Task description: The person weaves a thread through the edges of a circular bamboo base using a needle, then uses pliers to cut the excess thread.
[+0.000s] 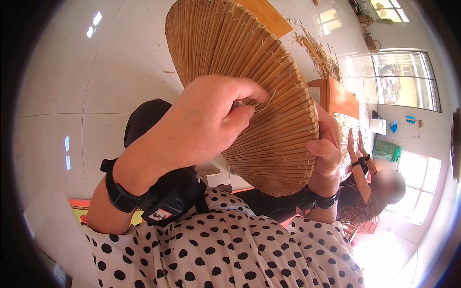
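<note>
We see the left hand (204, 115) half-curled by a pale strand (272, 97), its hold unclear to us, as the right hand (329, 149) clasps a pleated tan fan's edge (313, 115).

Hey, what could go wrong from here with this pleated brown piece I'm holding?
The thin strand by your left hand could slip or snap if tugged. Your right hand grips the pleated brown piece at its rim; squeezing hard there might bend or crack the narrow pleats.
</note>
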A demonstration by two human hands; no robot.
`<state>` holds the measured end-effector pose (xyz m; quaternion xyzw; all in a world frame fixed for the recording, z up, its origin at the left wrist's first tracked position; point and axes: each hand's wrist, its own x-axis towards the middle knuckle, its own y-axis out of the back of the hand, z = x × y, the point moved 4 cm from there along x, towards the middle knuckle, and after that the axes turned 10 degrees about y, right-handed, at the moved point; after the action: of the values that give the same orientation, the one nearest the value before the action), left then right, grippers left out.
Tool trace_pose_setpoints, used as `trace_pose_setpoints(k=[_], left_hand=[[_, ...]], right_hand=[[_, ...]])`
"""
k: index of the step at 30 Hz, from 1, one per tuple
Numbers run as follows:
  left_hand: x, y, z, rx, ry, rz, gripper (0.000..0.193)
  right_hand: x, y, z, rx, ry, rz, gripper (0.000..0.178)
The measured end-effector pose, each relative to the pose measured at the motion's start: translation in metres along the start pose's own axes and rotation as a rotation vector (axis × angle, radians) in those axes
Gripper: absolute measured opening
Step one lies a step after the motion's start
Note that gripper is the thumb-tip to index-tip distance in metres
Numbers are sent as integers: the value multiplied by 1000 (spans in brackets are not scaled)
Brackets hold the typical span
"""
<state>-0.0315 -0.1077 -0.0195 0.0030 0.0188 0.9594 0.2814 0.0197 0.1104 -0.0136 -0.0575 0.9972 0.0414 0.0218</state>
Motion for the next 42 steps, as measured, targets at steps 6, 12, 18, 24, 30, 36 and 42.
trace_pose_setpoints(k=[6,12,18,24,30,36,42], left_hand=[[-4,-2,3,205,-138,33,19],[0,-6,-6,207,-110,28,18],[-20,-7,0,410,-225,114,23],[-56,4,-16,481,-70,1,31],[-113,30,-33,645,53,48,21],[-146,31,-35,853,176,125,27],[-158,32,-33,951,182,131,42]], right_hand=[[-8,-2,4,14,0,-30,80],[-10,-4,4,12,12,-84,82],[-11,-11,-5,-65,97,-209,71],[-27,-35,5,-193,234,-381,76],[-44,-67,20,16,333,-349,78],[-54,-75,33,123,336,-329,83],[-56,-78,35,127,345,-338,80]])
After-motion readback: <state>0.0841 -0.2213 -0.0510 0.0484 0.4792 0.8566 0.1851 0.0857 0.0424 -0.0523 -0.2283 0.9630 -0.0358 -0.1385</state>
